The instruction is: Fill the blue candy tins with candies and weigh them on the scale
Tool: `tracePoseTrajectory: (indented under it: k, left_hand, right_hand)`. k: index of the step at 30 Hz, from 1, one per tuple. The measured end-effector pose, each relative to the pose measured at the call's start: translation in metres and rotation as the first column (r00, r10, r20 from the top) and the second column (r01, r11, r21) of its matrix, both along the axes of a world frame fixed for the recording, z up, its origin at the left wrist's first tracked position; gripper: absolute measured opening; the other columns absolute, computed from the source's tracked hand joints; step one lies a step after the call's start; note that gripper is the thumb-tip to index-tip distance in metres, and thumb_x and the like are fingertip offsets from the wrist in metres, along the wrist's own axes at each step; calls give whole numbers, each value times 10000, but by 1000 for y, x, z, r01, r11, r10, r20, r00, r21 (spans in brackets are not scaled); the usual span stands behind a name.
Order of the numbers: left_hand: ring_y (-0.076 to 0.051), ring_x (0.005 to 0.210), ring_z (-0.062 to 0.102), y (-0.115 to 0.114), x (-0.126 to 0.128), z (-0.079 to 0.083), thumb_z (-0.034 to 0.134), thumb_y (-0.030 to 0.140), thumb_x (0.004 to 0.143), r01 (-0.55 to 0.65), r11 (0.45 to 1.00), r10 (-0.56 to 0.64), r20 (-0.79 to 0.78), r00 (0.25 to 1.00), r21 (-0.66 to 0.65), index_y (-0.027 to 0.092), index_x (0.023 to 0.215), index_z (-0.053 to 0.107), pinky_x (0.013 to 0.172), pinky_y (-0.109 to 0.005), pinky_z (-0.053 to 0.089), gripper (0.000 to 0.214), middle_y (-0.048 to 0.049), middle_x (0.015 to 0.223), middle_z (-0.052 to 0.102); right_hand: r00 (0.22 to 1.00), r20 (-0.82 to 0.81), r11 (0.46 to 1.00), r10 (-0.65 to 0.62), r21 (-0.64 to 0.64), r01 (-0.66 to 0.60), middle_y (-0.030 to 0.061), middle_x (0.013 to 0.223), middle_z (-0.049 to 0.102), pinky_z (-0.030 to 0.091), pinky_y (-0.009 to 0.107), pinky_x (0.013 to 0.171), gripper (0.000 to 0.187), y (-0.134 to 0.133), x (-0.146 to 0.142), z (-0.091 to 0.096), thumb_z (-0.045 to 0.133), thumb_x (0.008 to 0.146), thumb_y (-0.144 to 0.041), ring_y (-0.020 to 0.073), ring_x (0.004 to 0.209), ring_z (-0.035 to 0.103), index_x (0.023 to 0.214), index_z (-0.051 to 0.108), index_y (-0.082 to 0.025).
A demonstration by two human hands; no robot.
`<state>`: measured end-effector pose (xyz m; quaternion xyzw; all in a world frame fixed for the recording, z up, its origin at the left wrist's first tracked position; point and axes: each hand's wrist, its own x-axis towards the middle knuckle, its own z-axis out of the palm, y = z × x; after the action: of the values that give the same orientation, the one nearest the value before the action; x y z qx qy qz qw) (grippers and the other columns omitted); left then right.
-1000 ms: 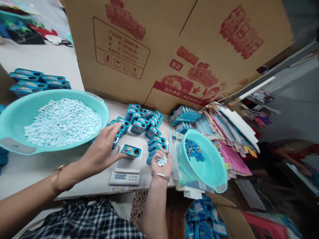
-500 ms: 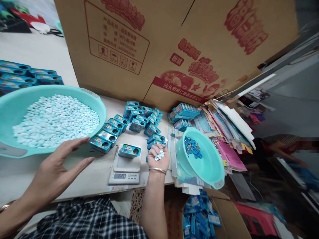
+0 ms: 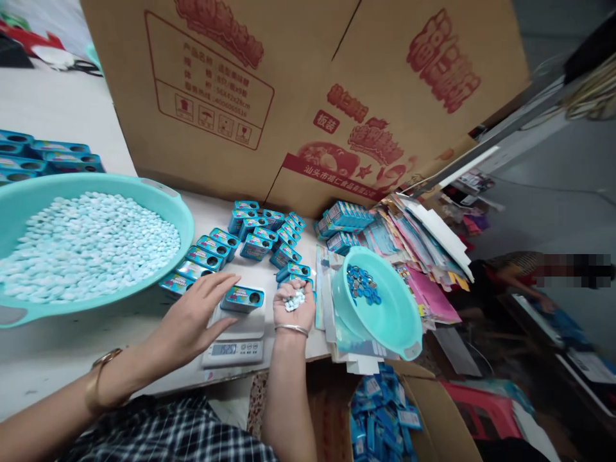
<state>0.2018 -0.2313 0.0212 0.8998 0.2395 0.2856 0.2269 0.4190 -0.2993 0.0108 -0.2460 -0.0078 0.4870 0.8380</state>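
A small blue tin (image 3: 243, 299) with a round hole in its top lies on a white digital scale (image 3: 234, 341) near the table's front edge. My left hand (image 3: 192, 319) reaches toward the tin with fingers spread, its fingertips just left of it and empty. My right hand (image 3: 291, 305) rests palm up just right of the scale, cupped around several pale blue tablets (image 3: 294, 299). A large teal basin (image 3: 158, 206) at the left is full of the same tablets (image 3: 86, 244).
Many more blue tins (image 3: 260, 234) lie behind the scale. A smaller teal bowl (image 3: 399, 324) with blue caps sits at the right, beside stacked printed cards (image 3: 423, 244). Big cardboard boxes (image 3: 298, 90) wall the back. An open carton of blue packets (image 3: 385, 417) stands below the table edge.
My left hand, which had drawn back toward the big basin, has moved right again to the tin on the scale. My right hand stays cupped with the tablets.
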Motion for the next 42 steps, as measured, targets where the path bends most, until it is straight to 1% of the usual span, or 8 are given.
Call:
tracePoseTrajectory:
  k: [4,10,19,23,28,34,37,42]
  left_hand:
    - [-263,1124,519,3,30,18,550,314,920,52,997,-52,-1,999,57,211,1244,587,972,-440,430,341,-104,1197,608]
    - [-238,972,540,-7,69,44,524,280,930,115,980,-105,-68,992,164,252,913,714,1030,-541,282,193,-41,903,663]
    - [-225,969,568,-17,80,42,533,264,923,167,968,-157,-67,985,189,266,881,724,1098,-561,198,195,-22,904,697]
    - [-224,972,586,0,66,40,544,317,919,41,980,-34,-42,999,194,263,903,725,1080,-530,238,190,-27,924,706]
    - [-269,1003,576,17,58,20,539,361,913,61,978,-11,-244,970,200,251,912,709,1072,-594,210,203,-53,967,698]
    - [-350,1213,494,15,57,3,640,279,801,129,974,-55,-358,932,185,222,1187,593,1077,-652,179,394,-124,1187,643]
    - [-306,1100,554,26,66,4,596,182,797,189,966,-106,-400,911,175,230,1089,616,1086,-661,146,297,-82,1036,673]
    - [-324,1073,542,59,112,9,590,143,780,128,970,-44,-364,931,209,190,1044,637,1080,-684,156,273,-113,1005,672]
  right_hand:
    - [998,56,1000,-24,-11,24,-78,618,421,318,160,428,221,10,-7,3,566,851,-341,53,469,350,718,455,-204]
    - [998,44,995,-47,-85,50,-75,608,412,472,239,545,254,23,-19,5,523,869,-365,74,503,422,685,437,-213]
    - [984,-180,999,-5,-47,-3,-74,597,426,443,197,511,225,12,-17,0,537,869,-302,69,493,428,689,442,-205]
    - [987,-157,995,45,93,-30,-67,615,453,453,187,515,167,-5,-2,-1,562,852,-228,76,533,443,714,474,-199]
    - [983,-180,987,-41,143,68,-63,624,466,464,171,521,163,-23,20,-1,575,838,-190,66,556,468,701,488,-188]
    - [971,-210,986,-118,88,139,-61,627,488,463,173,511,159,-35,30,-4,576,822,-165,59,548,479,691,487,-181]
    - [985,-125,986,-119,101,132,-71,626,487,458,164,512,159,-40,32,-6,597,792,-152,56,554,484,703,471,-189]
    - [974,-130,981,-184,33,189,-79,605,458,444,171,455,203,-40,35,0,601,745,-124,54,501,458,686,424,-203]
